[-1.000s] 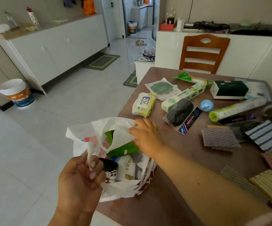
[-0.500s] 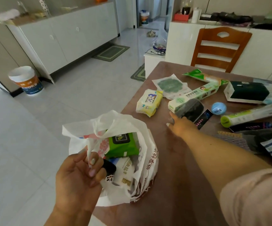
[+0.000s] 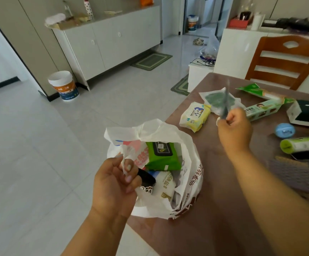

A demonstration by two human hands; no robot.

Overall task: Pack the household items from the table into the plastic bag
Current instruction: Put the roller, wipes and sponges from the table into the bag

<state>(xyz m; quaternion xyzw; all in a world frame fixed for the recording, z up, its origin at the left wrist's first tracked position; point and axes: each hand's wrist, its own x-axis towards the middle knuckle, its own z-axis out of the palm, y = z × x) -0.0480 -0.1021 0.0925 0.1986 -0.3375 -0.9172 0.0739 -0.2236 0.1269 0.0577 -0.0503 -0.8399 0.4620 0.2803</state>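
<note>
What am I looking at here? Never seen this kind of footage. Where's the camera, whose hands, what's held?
There is no robot. A person wears one wide-angle camera on the head, so the single view looks forward and down at their own two hands.

The left hand pinches the rim of a white plastic bag at the edge of a brown table, keeping it open. Inside it are a green pack and other packets.

The right hand is raised above the table, closed on a thin dark packet seen edge-on and blurred, so I cannot tell what it is.

On the table lie a yellow wipes pack, a long box, a blue ball, a green roll and some cloths.
</note>
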